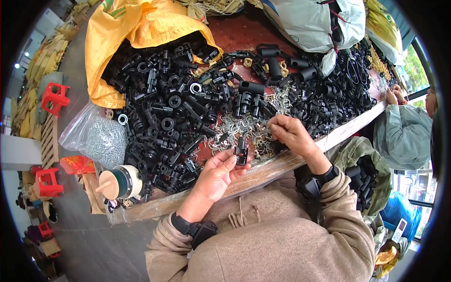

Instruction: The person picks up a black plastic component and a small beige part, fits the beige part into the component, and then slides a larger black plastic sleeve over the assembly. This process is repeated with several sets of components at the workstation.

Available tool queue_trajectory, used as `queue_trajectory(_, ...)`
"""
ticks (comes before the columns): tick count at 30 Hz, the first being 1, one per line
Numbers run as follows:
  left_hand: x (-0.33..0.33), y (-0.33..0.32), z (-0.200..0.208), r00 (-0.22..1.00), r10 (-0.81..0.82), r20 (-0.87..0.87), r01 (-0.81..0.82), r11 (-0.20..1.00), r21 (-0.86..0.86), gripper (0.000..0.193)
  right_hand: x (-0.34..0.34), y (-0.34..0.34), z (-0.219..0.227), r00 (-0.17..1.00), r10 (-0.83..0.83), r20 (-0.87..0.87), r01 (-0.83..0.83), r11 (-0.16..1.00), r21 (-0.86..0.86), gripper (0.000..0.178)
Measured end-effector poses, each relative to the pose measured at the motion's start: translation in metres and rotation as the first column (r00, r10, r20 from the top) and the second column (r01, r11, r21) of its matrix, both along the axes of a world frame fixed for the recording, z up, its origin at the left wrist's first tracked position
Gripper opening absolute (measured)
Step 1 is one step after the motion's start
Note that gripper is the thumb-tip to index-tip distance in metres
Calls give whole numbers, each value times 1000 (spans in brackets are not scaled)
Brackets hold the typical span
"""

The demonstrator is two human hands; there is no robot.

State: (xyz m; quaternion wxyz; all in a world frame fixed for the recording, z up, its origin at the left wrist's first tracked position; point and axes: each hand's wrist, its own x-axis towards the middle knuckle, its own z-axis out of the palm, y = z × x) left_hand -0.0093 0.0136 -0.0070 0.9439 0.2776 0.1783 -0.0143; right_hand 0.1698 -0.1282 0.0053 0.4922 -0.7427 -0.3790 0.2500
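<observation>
Pinched between the thumb and fingers of my left hand (216, 176) is a black plastic fitting (241, 154), held upright over the near edge of the table. Over to the right, my right hand (292, 134) has its fingertips closed together above the work surface; whatever they may grip is too small or hidden to make out. Small bent metal hooks (235, 128) lie loose just beyond both hands. A large heap of similar black fittings (164, 110) spreads to the left, with more small black parts (324, 105) piled to the right.
A wooden board (277, 165) edges the table in front of me. At the left stand a lidded cup (129, 182) and a plastic bag of metal hooks (107, 141). A yellow sack (101, 56) opens onto the heap. Another person (404, 136) works at the far right.
</observation>
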Motion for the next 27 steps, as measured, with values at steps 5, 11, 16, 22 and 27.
queue_trajectory(5, 2, -1, 3, 1000, 9, 22, -9, 1000, -7, 24, -6, 3, 10, 947, 62, -316, -72, 997, -21, 21)
queue_trajectory(11, 9, -6, -2, 994, 44, 100, -44, 999, -4, 25, -16, 8, 6, 886, 196, -420, -201, 979, 34, 18)
queue_trajectory(16, 10, -10, -2, 986, 54, 155, -50, 998, -32, 26, -32, 15, 16, 907, 229, -352, -271, 960, -75, 17)
queue_trajectory(22, 8, -7, -4, 977, 105, 185, -104, 994, -19, 25, -46, 20, 9, 981, 167, -96, -158, 983, 90, 12)
queue_trajectory(27, 9, -8, -5, 965, 190, 179, -193, 981, 2, 25, -48, 12, 11, 973, 87, -213, -89, 996, 2, 13)
